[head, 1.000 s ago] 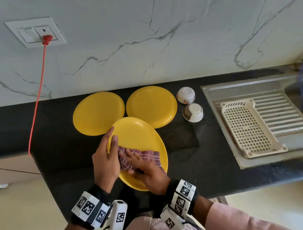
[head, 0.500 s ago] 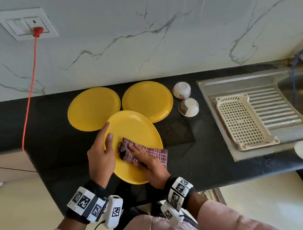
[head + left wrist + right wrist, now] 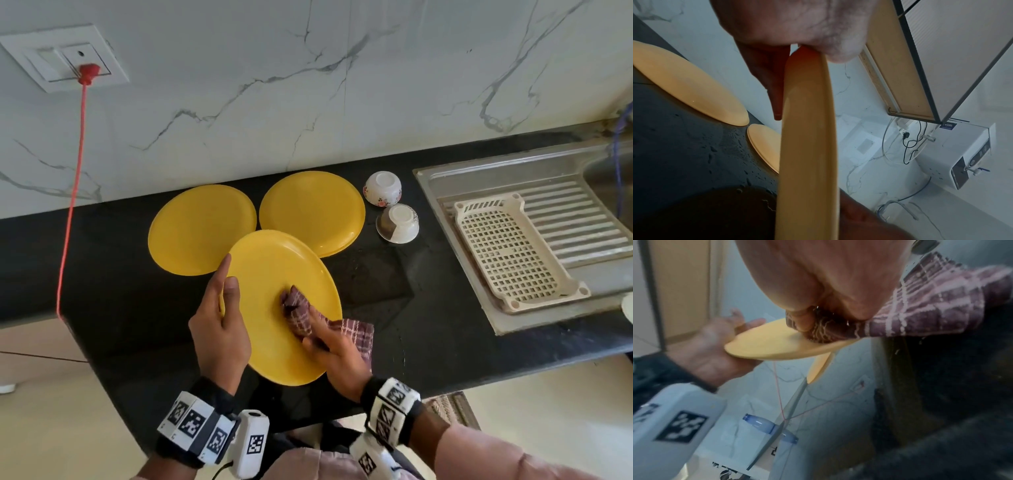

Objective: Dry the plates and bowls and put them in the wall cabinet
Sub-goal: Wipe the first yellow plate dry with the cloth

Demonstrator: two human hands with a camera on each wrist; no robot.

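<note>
Yellow plate (image 3: 274, 308) held tilted above black counter (image 3: 120, 308) – left hand (image 3: 219, 329) grips its left rim, thumb on top, fingers behind; right hand (image 3: 337, 349) clutches checked cloth (image 3: 301, 308) bunched against plate face, near centre; 2 more plates (image 3: 202, 229) flat behind, 2 upturned bowls (image 3: 382, 188) right of them

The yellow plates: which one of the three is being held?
The nearest plate, held by the left hand and wiped with the cloth; the other two lie on the counter.

Head view bright, edges bowed — wrist views dim, right one blurred
</note>
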